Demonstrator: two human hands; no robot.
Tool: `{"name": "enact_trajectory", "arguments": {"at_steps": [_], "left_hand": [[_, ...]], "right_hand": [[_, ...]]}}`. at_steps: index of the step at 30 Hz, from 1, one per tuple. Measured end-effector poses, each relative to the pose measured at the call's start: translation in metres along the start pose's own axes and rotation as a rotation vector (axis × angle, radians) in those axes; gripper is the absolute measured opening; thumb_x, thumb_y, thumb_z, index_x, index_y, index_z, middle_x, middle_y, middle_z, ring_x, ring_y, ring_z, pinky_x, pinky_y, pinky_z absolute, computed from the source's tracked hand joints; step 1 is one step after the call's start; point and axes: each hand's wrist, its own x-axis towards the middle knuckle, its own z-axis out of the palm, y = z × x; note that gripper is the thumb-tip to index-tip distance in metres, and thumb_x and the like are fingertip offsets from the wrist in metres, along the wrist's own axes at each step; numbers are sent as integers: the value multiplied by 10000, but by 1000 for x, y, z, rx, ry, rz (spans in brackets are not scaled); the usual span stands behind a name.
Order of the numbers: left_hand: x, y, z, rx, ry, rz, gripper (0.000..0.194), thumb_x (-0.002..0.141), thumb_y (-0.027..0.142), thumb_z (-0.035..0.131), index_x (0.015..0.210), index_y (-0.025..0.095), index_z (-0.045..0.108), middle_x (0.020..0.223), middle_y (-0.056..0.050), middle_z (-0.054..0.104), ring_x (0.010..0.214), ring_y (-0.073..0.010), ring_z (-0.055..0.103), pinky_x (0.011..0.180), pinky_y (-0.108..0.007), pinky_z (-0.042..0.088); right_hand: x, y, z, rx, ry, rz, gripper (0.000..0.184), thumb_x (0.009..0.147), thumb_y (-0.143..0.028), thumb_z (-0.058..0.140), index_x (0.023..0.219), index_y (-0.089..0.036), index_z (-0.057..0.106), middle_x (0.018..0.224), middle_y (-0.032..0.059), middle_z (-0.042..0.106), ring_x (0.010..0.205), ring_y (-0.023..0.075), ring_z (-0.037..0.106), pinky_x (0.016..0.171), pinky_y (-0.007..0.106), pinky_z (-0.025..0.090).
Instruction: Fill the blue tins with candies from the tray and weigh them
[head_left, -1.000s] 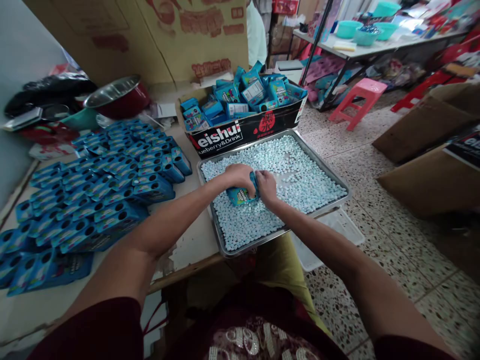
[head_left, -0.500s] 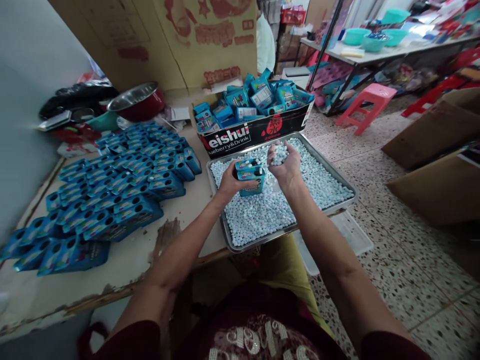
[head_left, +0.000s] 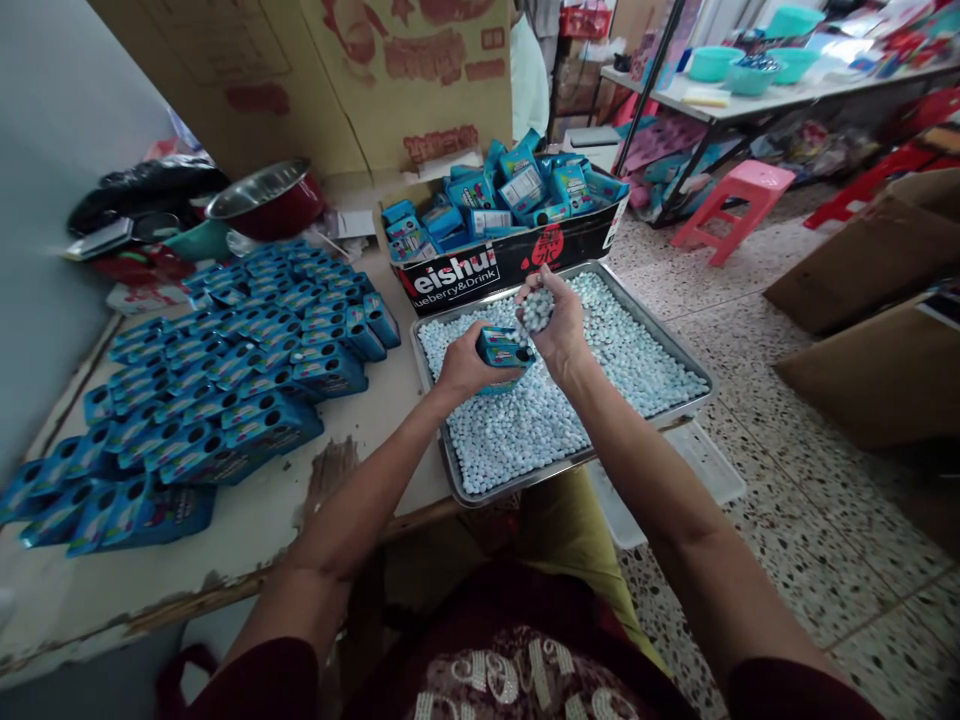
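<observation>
Your left hand (head_left: 465, 365) is closed around a pair of small blue boxes (head_left: 505, 352), holding them above the left half of the tray (head_left: 529, 477), tilted toward your other hand. Your right hand (head_left: 564, 325) is cupped around a handful of pale candies (head_left: 537, 309), over the tray and right at the tops of the boxes. More loose candies (head_left: 525, 430) are spread across the tray. To the left of the tray, rows of standing blue boxes (head_left: 247, 350), with dark round holes in their tops, cover much of the table (head_left: 390, 440). Just behind the tray you have a black-fronted carton (head_left: 517, 262) heaped with blue packs (head_left: 480, 192). Beyond the tray's far right side, a pink stool (head_left: 735, 205) stands on the floor.
</observation>
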Motion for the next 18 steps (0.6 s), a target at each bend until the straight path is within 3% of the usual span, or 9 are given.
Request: {"name": "enact_trajectory", "arguments": {"at_steps": [5,12,15,18], "left_hand": [[-2,2,1,-7,71,6,677,574,432,1041,1097,257,649,967,9,762,940,-255,731,849,-342,544],[2,8,8,-11,105,-16,637,584,431,1031,1054,266,634,896,33,737,887,-235,713,799,-315,523],[2,8,11,-26,102,-28,651,579,445,1032,1060,263,632,905,28,735,895,-242,715,816,-327,531],[0,5,6,-92,78,-9,672,587,461,1033,1092,259,639,954,11,753,946,-257,730,864,-350,561]], "right_hand": [[-9,-1,0,-20,-47,-24,412,879,-635,781,874,-260,611,809,2,627,738,158,587,607,293,493],[-30,-17,6,-150,-85,-21,541,986,-761,601,795,-256,643,772,26,622,765,181,598,707,343,527],[-37,-16,9,-147,-108,-80,573,976,-795,586,770,-264,652,780,38,630,838,203,617,798,371,540],[-39,-13,-3,-229,-131,-100,636,955,-881,525,850,-281,708,897,60,707,999,247,659,911,412,551]]}}
